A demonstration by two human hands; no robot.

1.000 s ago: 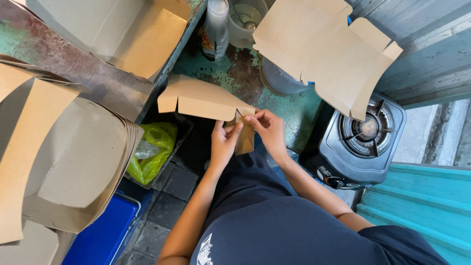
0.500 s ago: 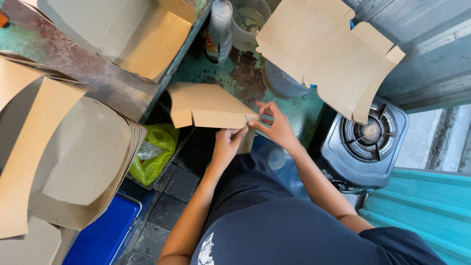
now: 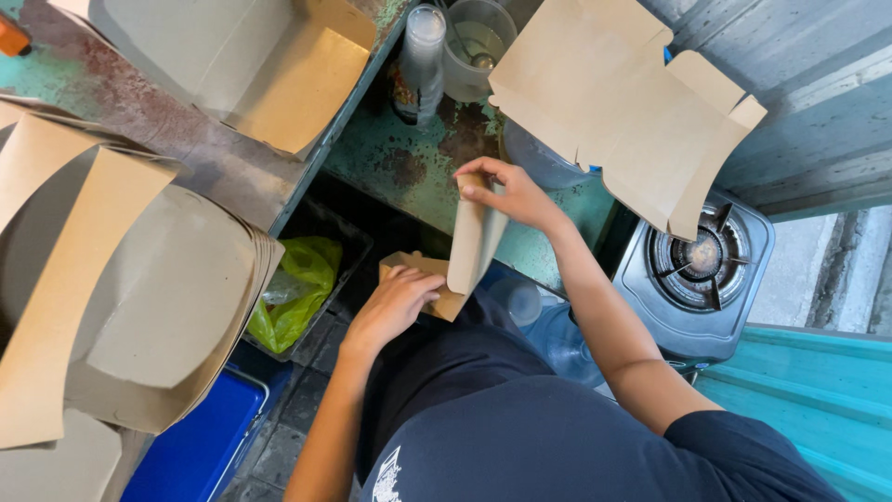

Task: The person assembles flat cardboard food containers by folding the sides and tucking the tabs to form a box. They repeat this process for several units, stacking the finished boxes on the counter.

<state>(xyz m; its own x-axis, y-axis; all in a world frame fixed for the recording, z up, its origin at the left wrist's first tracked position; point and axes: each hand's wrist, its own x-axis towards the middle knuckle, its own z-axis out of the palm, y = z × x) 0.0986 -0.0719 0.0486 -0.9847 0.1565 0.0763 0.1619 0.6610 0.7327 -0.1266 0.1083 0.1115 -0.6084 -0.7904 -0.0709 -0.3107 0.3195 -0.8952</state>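
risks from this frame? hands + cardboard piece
1. The cardboard piece is held only at its ends: right hand pinching the top edge, left hand pressing the lower flap. It could slip or crease crooked.
2. The flat cardboard blank overhangs the gas stove; I cannot tell if the burner is lit, but that is a possible fire hazard.

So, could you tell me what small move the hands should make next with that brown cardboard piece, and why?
Probably fold the raised flap down: the right hand holds the cardboard box blank upright by its top edge, while the left hand presses its lower panel.
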